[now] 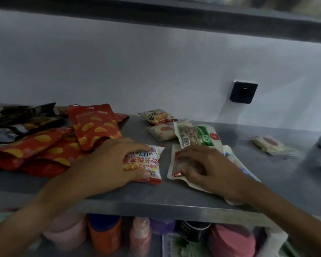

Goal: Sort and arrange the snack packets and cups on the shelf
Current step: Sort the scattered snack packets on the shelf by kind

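Hands (107,164) on crinkly packets (146,164) (glossy)

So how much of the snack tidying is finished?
About halfway, I'd guess. The red chip bags already lie grouped on the left of the shelf. The left hand grips a small white packet; the right hand presses on a flat pouch. Small packets behind and one far right lie scattered.

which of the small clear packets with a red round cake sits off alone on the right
The far-right cake packet, alone on bare shelf; the other cake packet is wedged among packets in the middle.
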